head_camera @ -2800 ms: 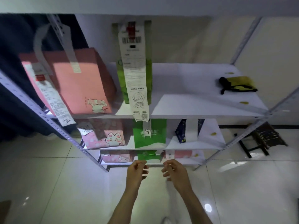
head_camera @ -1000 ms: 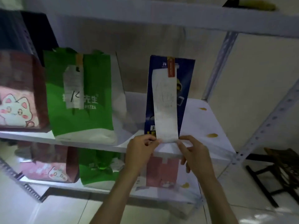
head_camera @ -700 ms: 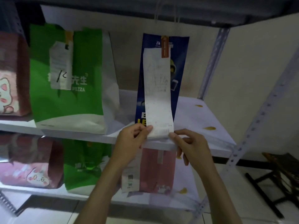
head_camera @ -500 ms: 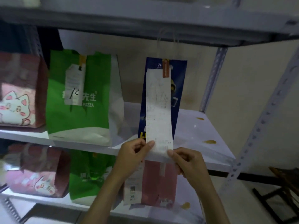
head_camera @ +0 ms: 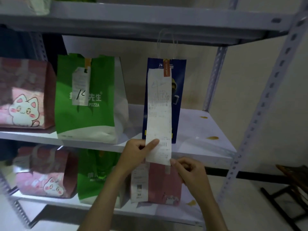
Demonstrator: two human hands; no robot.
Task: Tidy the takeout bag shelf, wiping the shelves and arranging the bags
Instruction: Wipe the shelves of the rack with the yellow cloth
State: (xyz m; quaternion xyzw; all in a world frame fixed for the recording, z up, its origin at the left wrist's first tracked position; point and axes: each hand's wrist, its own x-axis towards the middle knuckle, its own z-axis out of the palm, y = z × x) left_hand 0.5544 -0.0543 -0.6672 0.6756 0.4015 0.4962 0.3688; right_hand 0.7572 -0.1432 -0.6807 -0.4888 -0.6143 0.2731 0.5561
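A tall blue paper bag (head_camera: 179,90) stands on the middle shelf (head_camera: 200,147) with a long white receipt (head_camera: 159,114) taped to its top and hanging past the shelf edge. My left hand (head_camera: 138,150) pinches the receipt's lower left edge between thumb and fingers. My right hand (head_camera: 188,169) touches the receipt's bottom right corner with its thumb, fingers curled. To the left stand a green pizza bag (head_camera: 86,104) marked 14 and a pink cat bag (head_camera: 25,97).
The lower shelf (head_camera: 175,212) holds a pink cat bag (head_camera: 45,174), a green bag (head_camera: 95,174) and a pink bag (head_camera: 160,185) with a receipt. Yellow-brown stains (head_camera: 212,138) dot the shelves' right side. A metal upright (head_camera: 265,105) rises at right. A dark stool (head_camera: 293,185) stands on the floor.
Both hands rose from the floor level to the middle shelf and took hold of the blue bag's receipt. The view has moved closer; my left thumb has slid onto the receipt's face.
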